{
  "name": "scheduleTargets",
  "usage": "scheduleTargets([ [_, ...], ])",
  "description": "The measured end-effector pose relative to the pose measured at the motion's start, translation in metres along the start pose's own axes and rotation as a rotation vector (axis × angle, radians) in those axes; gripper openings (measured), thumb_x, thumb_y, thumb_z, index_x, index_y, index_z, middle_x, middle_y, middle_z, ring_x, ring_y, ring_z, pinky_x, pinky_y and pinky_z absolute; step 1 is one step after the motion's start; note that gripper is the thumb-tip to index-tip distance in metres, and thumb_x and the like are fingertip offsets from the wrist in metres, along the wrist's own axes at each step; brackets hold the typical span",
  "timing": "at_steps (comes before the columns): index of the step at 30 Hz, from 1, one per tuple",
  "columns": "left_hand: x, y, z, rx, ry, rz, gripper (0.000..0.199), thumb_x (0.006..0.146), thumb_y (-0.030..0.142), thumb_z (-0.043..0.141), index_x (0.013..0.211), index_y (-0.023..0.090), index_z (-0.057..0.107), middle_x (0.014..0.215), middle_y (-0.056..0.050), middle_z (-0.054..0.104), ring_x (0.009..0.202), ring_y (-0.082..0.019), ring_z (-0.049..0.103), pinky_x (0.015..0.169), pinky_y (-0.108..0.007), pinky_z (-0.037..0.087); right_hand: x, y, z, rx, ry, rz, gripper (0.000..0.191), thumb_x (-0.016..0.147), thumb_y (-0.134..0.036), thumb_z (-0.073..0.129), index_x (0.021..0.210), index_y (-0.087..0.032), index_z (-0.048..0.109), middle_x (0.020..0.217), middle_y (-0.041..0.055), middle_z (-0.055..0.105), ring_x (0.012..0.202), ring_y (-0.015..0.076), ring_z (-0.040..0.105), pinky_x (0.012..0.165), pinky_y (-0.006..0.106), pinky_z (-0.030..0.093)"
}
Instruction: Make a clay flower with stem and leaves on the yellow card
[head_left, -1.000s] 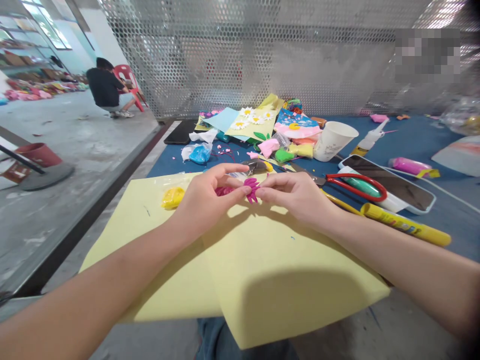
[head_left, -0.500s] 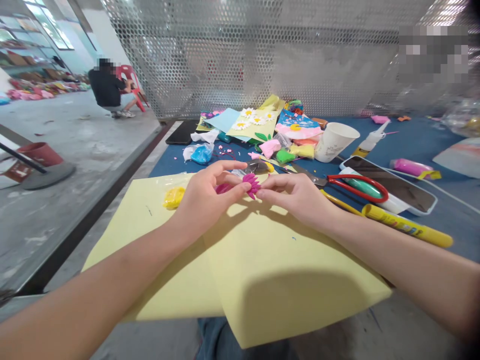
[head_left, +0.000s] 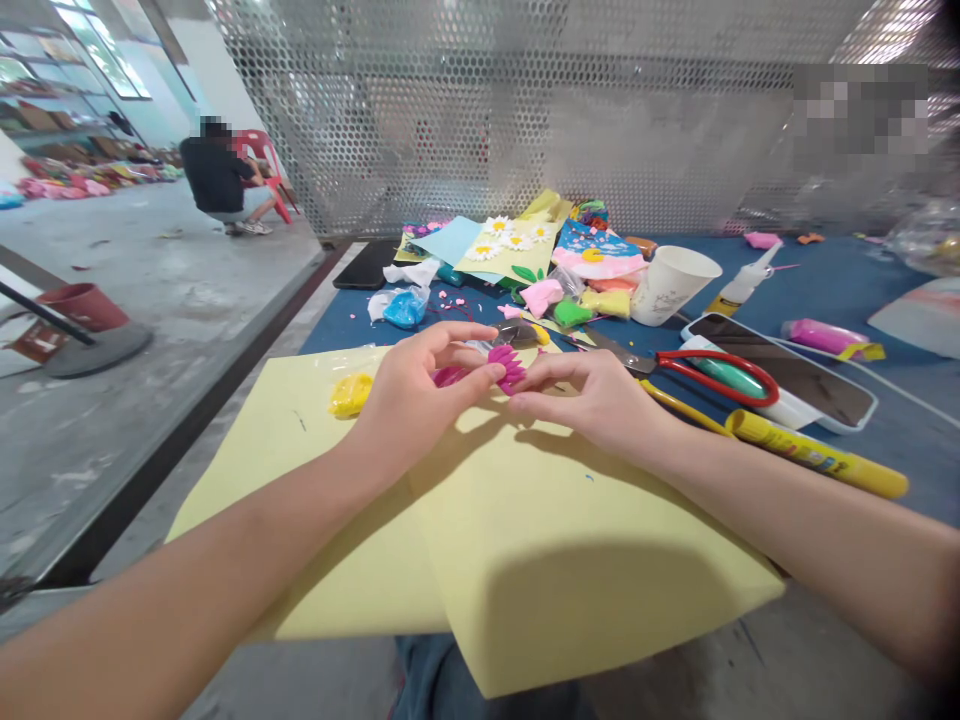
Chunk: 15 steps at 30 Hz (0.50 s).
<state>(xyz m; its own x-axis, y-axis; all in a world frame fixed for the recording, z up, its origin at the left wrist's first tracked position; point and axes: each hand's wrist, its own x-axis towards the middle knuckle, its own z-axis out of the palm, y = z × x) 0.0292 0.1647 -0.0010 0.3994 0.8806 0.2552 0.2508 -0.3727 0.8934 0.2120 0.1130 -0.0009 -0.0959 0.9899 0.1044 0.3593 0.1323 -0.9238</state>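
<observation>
A small magenta flower (head_left: pixel 507 366) with pointed petals, seemingly of modelling clay, is held above yellow paper (head_left: pixel 585 600). My left hand (head_left: pixel 420 385) is closed on it, the thumb lying over its near side. At the flower's right edge, the thumb and forefinger of my right hand (head_left: pixel 592 392) pinch at the petals; their tips partly hide what they grip. More magenta material (head_left: pixel 448 376) shows behind my left fingers. Beside my left wrist lies a clear bag of yellow clay (head_left: pixel 350 395).
Red-handled scissors (head_left: pixel 712 370), a yellow marker (head_left: pixel 817 455), a phone (head_left: pixel 787 370) and a paper cup (head_left: pixel 675 283) stand or lie to the right. Behind are clay lumps (head_left: pixel 541 297) and a daisy card (head_left: pixel 502 243). A perforated metal panel (head_left: pixel 525 120) closes the back. A person (head_left: pixel 217 175) crouches far left.
My right fingertips have shifted slightly against the flower's petals, and the flower is turned a little. My left hand keeps its hold. The whole view has moved very slightly.
</observation>
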Motion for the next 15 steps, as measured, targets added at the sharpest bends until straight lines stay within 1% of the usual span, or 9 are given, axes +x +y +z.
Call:
scheduleTargets([
  [6, -0.0003, 0.0019, -0.0017, -0.013, -0.015, 0.001, 0.032, 0.08, 0.035, 0.071, 0.109, 0.023, 0.066, 0.08, 0.0, 0.074, 0.076, -0.016, 0.071, 0.068, -0.024, 0.055, 0.0016, 0.0012, -0.001, 0.003, 0.065, -0.042, 0.02, 0.077, -0.038, 0.07, 0.078, -0.019, 0.076, 0.084, 0.0048, 0.074, 0.075, 0.018, 0.065, 0.068, 0.03, 0.051],
  [10, -0.0007, 0.0034, -0.0024, 0.014, -0.02, -0.004, 0.033, 0.08, 0.035, 0.07, 0.111, 0.023, 0.065, 0.078, 0.0, 0.074, 0.076, -0.018, 0.071, 0.068, -0.027, 0.056, 0.0025, 0.0021, -0.0007, 0.004, 0.065, -0.031, 0.021, 0.077, -0.039, 0.069, 0.077, -0.019, 0.075, 0.082, 0.0047, 0.074, 0.074, 0.0172, 0.064, 0.065, 0.029, 0.05],
  [12, -0.0007, 0.0033, -0.0021, 0.01, -0.022, -0.006, 0.033, 0.08, 0.035, 0.07, 0.111, 0.024, 0.065, 0.079, -0.001, 0.074, 0.078, -0.019, 0.071, 0.07, -0.028, 0.056, 0.0029, 0.0026, -0.0002, 0.025, 0.066, -0.029, 0.022, 0.076, -0.041, 0.07, 0.081, -0.02, 0.076, 0.085, 0.005, 0.074, 0.074, 0.0173, 0.065, 0.066, 0.029, 0.051],
  [15, -0.0007, 0.003, -0.0018, -0.039, -0.038, -0.014, 0.035, 0.078, 0.036, 0.072, 0.11, 0.023, 0.066, 0.081, -0.001, 0.074, 0.08, -0.019, 0.072, 0.073, -0.029, 0.057, 0.0038, 0.0036, -0.0001, 0.072, 0.064, -0.019, 0.024, 0.074, -0.04, 0.073, 0.088, -0.02, 0.076, 0.092, 0.0055, 0.074, 0.079, 0.0184, 0.066, 0.07, 0.031, 0.052],
])
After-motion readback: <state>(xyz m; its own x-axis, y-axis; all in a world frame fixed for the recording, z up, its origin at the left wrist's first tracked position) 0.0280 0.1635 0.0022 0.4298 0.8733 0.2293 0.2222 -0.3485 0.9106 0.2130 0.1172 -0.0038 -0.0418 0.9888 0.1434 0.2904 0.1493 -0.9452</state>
